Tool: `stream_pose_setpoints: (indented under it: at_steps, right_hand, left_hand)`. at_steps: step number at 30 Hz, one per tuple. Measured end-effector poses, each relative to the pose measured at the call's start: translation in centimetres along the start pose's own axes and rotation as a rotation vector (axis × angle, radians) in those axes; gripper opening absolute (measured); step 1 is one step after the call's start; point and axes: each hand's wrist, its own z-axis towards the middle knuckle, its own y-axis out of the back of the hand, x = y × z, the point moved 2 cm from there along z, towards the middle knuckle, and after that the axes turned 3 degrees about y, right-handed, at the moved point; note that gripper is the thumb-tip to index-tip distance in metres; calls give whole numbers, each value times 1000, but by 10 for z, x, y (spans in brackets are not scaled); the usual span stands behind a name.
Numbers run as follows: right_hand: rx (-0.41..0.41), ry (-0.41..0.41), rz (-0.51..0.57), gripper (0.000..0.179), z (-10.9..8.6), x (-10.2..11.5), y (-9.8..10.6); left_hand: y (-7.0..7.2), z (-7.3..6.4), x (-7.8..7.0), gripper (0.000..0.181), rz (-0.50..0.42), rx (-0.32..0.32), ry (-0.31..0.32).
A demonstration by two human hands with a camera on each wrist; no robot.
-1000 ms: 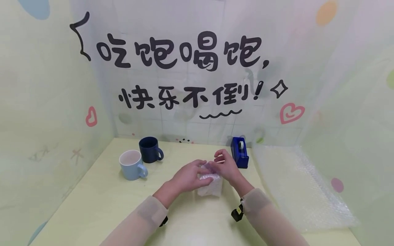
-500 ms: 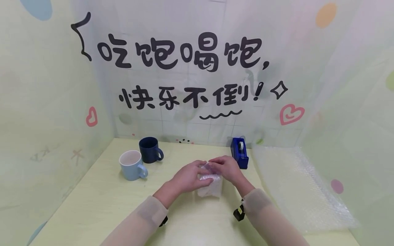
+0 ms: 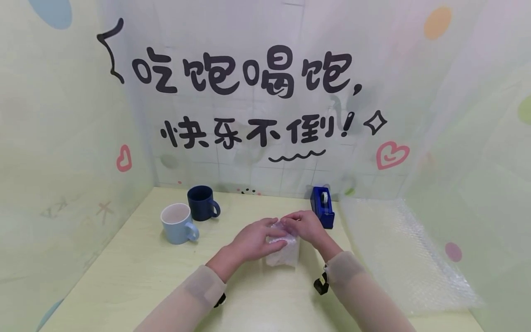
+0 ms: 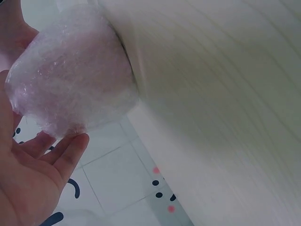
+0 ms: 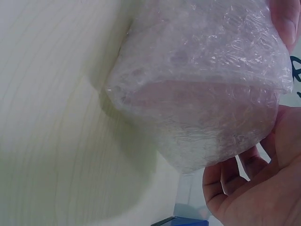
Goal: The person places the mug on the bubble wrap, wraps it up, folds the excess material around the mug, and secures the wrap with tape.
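Observation:
A bubble-wrapped bundle (image 3: 283,256) stands on the table between both hands, and something pinkish shows through its cloudy layers. My left hand (image 3: 250,240) holds it from the left and over its top, thumb on the near side and fingers on the far side. From the right, my right hand (image 3: 310,229) pinches the wrap at the upper edge, thumb and fingertips close together. The left wrist view shows bent fingertips against the bundle (image 4: 77,70). In the right wrist view a folded flap of wrap (image 5: 202,94) crosses the bundle, and the right fingers curl against its far side.
A light blue mug (image 3: 176,226) and a dark blue mug (image 3: 201,203) stand at the left. A blue tape dispenser (image 3: 322,210) sits behind the right hand. Flat bubble wrap sheeting (image 3: 398,263) covers the table's right side. A printed curtain (image 3: 265,180) encloses the back.
My right hand's raised fingers have come down and left onto the top of the bundle, where they now pinch the wrap. The left hand and the bundle have hardly moved.

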Motion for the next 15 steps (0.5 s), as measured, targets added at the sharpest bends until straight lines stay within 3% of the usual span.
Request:
stream_pose_setpoints:
  at_steps: [8,15]
  right_hand:
    - [-20,5,13,21,-1,-1,-1]
    - [5,2,64,24,-6,-3,-2]
  left_hand:
    - [2,0,-2,35,13,24,17]
    - [0,2,-2,32,-13,2,6]
